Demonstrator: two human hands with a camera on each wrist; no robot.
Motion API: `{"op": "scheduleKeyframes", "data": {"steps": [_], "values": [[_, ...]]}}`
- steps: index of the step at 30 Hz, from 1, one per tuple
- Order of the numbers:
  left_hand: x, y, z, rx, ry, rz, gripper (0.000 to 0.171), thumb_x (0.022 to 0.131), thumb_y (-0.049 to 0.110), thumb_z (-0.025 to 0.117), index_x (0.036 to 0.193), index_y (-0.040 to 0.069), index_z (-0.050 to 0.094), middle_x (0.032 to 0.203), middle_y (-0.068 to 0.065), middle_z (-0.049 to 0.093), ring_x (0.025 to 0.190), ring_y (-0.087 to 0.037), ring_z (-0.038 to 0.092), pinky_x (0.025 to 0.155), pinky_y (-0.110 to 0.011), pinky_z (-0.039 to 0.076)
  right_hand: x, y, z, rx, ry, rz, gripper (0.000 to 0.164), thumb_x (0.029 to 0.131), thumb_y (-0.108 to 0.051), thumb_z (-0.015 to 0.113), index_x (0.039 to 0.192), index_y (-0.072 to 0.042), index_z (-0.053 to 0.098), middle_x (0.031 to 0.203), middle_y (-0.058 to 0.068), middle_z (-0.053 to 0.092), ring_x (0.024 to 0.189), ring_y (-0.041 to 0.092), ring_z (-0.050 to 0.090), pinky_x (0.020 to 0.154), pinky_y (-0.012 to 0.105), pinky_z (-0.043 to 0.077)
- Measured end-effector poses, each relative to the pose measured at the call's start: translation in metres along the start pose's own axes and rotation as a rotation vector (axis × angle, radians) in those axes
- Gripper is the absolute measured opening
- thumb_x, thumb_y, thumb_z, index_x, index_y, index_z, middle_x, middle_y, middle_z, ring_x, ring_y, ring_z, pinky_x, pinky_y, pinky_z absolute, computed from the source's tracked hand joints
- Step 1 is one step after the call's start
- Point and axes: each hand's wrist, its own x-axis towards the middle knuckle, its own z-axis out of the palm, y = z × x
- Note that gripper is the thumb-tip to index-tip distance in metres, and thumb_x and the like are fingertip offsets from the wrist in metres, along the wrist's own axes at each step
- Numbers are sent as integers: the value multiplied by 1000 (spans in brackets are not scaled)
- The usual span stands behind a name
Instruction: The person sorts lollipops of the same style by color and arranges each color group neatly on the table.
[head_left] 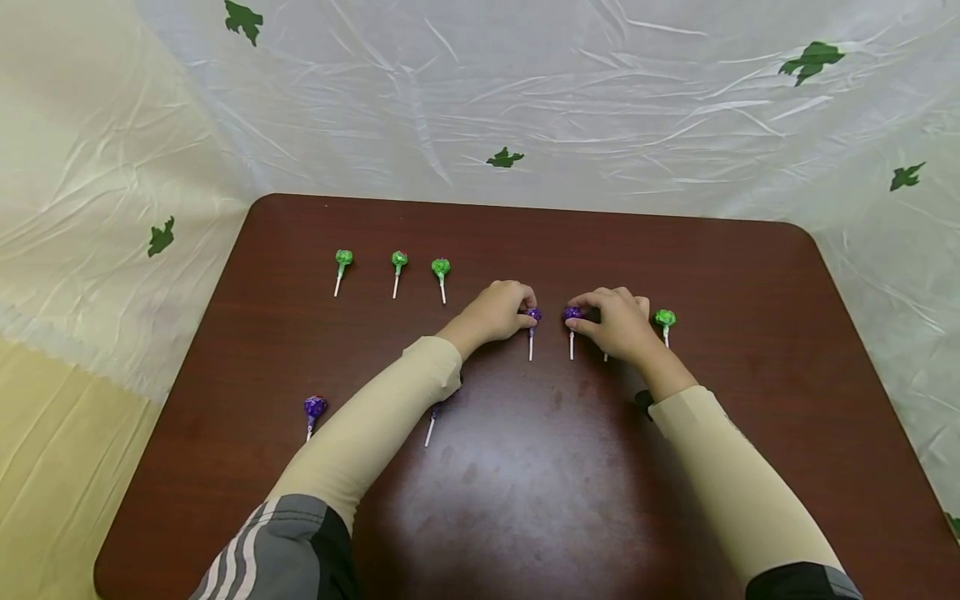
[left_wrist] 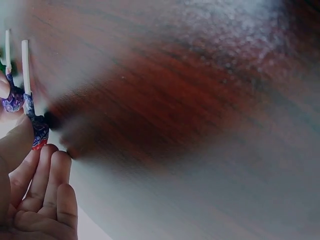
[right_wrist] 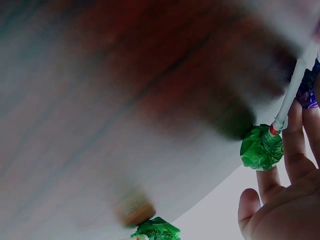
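Note:
My left hand pinches a purple-wrapped lollipop by its head, with the white stick pointing toward me. In the left wrist view this lollipop sits between thumb and fingertips. Just to its right, my right hand pinches a second purple lollipop by the head. A green lollipop lies beside the right hand's fingers; from the head view only its stick shows below the hand. Another green lollipop lies right of that hand.
Three green lollipops, among them the leftmost one, lie in a row at the back left of the brown table. Nearer me are a purple lollipop and another lollipop partly hidden by the left sleeve. White sheeting hangs behind.

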Motion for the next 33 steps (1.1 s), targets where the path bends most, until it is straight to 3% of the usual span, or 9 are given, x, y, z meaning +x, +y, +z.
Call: {"op": "scheduleKeyframes", "data": {"steps": [15, 33], "values": [[1, -3, 1, 29, 8, 58, 18, 94, 25, 69, 106, 12, 69, 97, -3, 68, 90, -15, 60, 83, -32, 49, 0, -2, -1, 6, -4, 4, 30, 95, -30, 68, 122, -15, 69, 120, 10, 67, 121, 36, 47, 93, 57, 24], [-1, -4, 1, -13, 7, 52, 17, 94, 25, 70, 105, 12, 69, 97, -2, 69, 90, -14, 62, 83, -30, 49, -1, -2, 2, -2, 11, 8, 31, 95, -31, 68, 121, -16, 70, 122, 11, 67, 119, 36, 49, 91, 56, 25]]}}
